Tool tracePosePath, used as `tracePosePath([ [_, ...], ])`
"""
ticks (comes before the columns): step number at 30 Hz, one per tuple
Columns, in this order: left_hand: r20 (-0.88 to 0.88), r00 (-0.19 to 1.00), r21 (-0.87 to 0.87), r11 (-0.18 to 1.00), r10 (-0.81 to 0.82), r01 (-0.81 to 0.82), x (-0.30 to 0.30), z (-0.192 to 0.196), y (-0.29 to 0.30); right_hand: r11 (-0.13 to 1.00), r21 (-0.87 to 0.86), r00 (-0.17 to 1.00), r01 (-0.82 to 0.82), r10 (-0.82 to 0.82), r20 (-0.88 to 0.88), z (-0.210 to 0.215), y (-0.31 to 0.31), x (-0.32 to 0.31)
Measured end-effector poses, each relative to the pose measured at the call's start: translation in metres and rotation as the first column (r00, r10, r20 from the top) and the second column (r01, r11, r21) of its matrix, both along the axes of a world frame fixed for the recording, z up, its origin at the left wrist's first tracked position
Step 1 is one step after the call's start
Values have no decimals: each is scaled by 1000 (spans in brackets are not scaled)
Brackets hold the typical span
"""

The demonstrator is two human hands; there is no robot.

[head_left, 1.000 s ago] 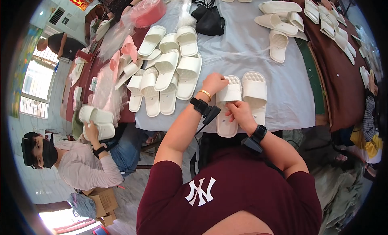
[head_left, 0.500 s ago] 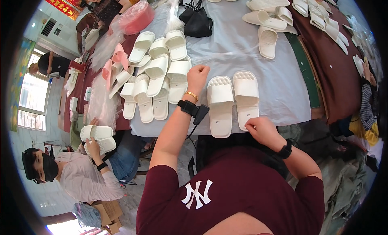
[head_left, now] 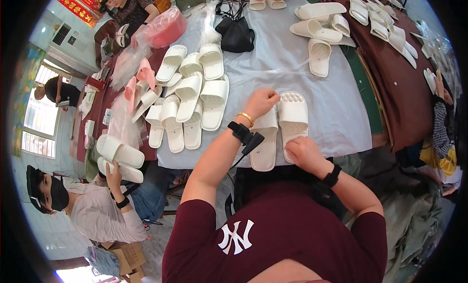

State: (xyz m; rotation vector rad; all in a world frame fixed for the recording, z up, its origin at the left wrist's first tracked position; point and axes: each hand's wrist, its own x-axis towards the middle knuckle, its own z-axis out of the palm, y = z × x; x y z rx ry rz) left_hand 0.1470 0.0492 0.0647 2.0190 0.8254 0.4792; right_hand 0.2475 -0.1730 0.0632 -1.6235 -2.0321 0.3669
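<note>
Two white slippers lie side by side in front of me on the sheeted table, toes pointing away. Over the toe of the left slipper (head_left: 264, 141) is my left hand (head_left: 262, 103), its fingers curled together near the gap between the pair. The right slipper (head_left: 294, 112) has a bumpy insole. My right hand (head_left: 305, 154) is closed over its heel end, fingertips bent down at the inner edge. Whatever either hand pinches, if anything, is hidden. To the left sits a pile of white slippers (head_left: 189, 93).
A pale plastic sheet (head_left: 336, 122) covers the table. A black drawstring bag (head_left: 237, 33) and a pink roll (head_left: 168, 27) lie farther off. More slippers (head_left: 319, 54) rest at far right. A seated co-worker (head_left: 97, 200) at left holds white slippers; other people sit around.
My left hand has moved right and nearer, onto the left slipper's toe. My right hand has shifted slightly left onto the right slipper. Another person's hands now hold the far slippers.
</note>
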Motion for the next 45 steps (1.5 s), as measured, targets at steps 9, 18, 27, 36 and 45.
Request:
tracePosePath([
  [9,-39,986,-40,986,-162,160,19,-11,5,966,227,992,120,-124,1,-27,41,12],
  [18,31,972,-79,969,-233,235,41,-27,-5,981,176,996,84,-89,21,-34,41,12],
  [27,198,973,-342,921,-121,184,42,-31,-6,970,232,996,70,-79,32,-22,34,12],
  [36,367,922,-290,957,119,-8,5,-1,-9,872,243,832,425,-271,-484,3,47,25],
  [45,448,888,-377,922,103,83,-13,-6,-25,945,-56,648,322,-263,-715,-3,107,13],
])
